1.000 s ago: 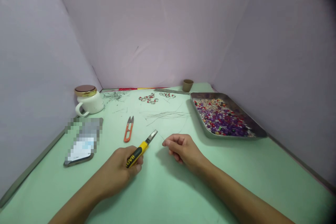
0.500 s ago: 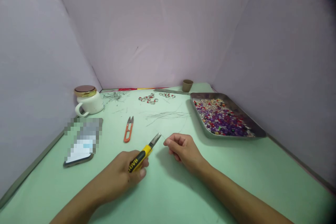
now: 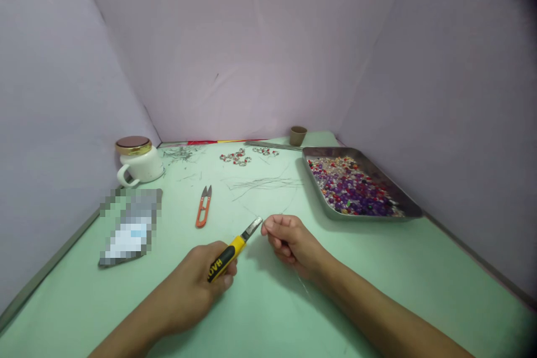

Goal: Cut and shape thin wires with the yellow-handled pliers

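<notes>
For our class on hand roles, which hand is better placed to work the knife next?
Probably the left hand: it grips the yellow utility knife, tip beside the pinching right hand.

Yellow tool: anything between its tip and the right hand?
Nothing visible. The yellow tool in the left hand ends close to the right hand; whether they touch is unclear. Scissors and tray lie off to the sides.

The cutter (image 3: 226,259) is showing off yellow and black, the snips (image 3: 203,215) are rocking orange, the surface (image 3: 260,302) is glowing mint green.
</notes>
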### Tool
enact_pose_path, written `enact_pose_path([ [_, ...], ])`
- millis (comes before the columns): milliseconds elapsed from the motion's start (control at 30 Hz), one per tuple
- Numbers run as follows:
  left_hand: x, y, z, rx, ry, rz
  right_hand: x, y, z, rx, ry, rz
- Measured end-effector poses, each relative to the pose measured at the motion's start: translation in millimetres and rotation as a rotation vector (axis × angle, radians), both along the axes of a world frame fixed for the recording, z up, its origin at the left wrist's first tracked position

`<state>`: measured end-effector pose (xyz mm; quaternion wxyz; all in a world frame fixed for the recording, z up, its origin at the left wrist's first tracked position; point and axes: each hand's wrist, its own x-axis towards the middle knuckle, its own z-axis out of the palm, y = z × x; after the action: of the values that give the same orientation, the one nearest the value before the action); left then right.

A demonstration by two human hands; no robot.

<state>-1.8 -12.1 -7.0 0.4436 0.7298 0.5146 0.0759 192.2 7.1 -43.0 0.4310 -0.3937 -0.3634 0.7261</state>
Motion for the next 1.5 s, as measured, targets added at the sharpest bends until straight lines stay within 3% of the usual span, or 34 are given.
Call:
enact_pose_path([
  [133,2,-1,-0.7,0.021,0.018,0.021,0,0,2.2,0.035,-0.026,-0.021],
  [533,-16,15,-6.3,0.049,0.022,0.067,4,9,-11.1,-0.147,0.045,0.067],
  [667,-20,17,-5.1,0.063,0.033,0.061,4,8,-10.2,-0.096,-0.022,0.076],
  [833,-20,12,0.2,0.013,0.053,-0.008,4,7,-7.5,0.097,-0.19,-0.013],
  [967,-18,6,3.5,-0.01,0.085,-0.061,6,6,-6.5,0.182,-0.323,0.028],
  [1500,-15,6,4.8,-0.041,0.045,-0.052,3,4,-1.0,0.063,-0.191,0.078],
])
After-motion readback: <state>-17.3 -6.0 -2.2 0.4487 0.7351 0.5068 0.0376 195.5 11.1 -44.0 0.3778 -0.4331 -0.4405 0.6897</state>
